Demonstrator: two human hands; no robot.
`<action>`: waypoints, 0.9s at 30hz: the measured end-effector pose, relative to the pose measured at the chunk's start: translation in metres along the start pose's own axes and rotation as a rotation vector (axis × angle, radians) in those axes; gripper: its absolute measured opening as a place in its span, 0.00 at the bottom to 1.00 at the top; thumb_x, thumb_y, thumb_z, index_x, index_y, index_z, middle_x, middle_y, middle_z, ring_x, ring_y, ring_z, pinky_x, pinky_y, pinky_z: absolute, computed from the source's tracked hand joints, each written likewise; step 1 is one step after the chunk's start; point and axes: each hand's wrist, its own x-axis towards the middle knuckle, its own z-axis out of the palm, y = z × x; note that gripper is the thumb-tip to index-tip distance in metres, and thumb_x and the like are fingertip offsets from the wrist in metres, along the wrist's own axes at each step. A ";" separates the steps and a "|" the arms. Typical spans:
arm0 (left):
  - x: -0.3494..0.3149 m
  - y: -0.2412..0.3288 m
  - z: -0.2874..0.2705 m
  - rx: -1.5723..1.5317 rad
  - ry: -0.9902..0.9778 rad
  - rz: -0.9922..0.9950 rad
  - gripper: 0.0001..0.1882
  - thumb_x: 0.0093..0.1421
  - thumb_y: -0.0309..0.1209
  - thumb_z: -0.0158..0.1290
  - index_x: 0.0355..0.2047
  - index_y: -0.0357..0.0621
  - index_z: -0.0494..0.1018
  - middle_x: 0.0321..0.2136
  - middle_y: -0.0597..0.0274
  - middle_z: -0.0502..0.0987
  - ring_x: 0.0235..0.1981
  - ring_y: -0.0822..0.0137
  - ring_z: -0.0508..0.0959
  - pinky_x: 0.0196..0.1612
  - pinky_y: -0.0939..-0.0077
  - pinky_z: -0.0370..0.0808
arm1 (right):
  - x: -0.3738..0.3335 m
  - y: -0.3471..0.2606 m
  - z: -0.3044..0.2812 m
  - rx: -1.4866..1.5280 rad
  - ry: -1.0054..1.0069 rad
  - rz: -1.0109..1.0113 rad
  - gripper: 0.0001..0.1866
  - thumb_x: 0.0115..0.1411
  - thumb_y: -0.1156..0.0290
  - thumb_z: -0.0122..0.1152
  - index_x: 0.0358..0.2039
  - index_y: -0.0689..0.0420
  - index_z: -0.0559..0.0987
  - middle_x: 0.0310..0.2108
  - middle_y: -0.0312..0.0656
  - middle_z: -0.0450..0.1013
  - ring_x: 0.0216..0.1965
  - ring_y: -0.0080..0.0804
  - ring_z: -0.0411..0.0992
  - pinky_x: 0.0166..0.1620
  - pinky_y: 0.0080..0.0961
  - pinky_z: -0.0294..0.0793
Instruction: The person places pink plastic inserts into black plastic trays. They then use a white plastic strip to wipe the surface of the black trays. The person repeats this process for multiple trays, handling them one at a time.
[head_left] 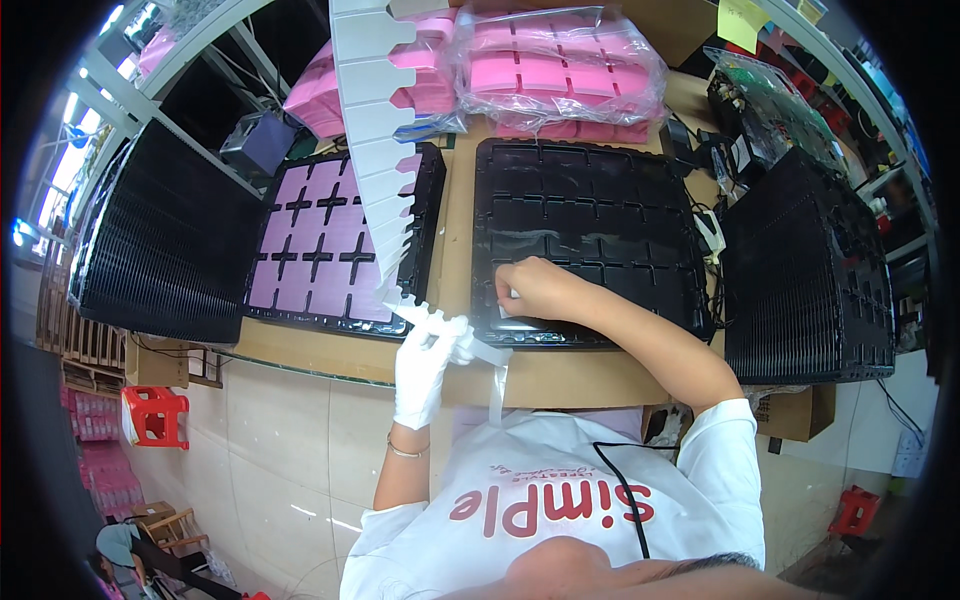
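My left hand (423,372), in a white glove, is closed on a long white strip with notched edges (372,120). The strip runs down from the top of the view, passing over the left tray. Its narrow, shiny tail (497,395) hangs beyond my fingers near the table edge. My bare right hand (545,288) is at the near left corner of a black moulded tray (590,215), fingers curled in. A small white piece (510,308) shows under those fingers, partly hidden. Left of it, another black tray (430,190) holds pink-lilac sheets (300,235) in its pockets.
Stacks of black trays stand at the left (165,240) and right (810,270) of the table. Plastic-wrapped pink pads (560,65) lie at the back. Electronics with a green board (785,100) and cables sit at far right. A red stool (158,417) stands on the floor.
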 end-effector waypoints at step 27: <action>-0.019 0.007 0.125 -0.094 -0.382 -0.147 0.09 0.62 0.28 0.58 0.41 0.36 0.75 0.32 0.64 0.78 0.28 0.77 0.77 0.32 0.83 0.75 | -0.163 -0.012 0.023 0.114 0.934 -0.115 0.07 0.50 0.76 0.70 0.31 0.60 0.82 0.22 0.39 0.71 0.21 0.27 0.68 0.25 0.22 0.67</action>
